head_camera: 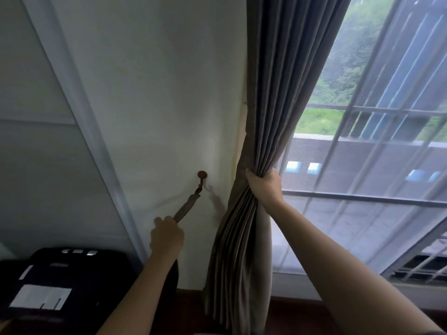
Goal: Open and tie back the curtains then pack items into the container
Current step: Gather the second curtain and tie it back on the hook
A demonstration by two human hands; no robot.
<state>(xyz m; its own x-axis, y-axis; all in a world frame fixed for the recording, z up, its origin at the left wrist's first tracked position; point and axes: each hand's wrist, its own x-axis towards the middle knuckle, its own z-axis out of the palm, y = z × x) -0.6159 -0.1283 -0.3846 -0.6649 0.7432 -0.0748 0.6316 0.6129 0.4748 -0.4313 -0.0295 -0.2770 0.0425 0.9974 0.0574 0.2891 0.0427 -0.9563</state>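
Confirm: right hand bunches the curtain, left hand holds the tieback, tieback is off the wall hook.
Wrong on one point: the head view shows the tieback attached to the wall hook. Right hand bunches the curtain, left hand holds the tieback.

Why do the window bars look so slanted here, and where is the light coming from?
Head view: the wide lens slants straight lines, such as the window bars. Daylight comes from the right, leaving the black case dim. The strap casts a soft shadow on the wall. The left hand looks slightly blurred.
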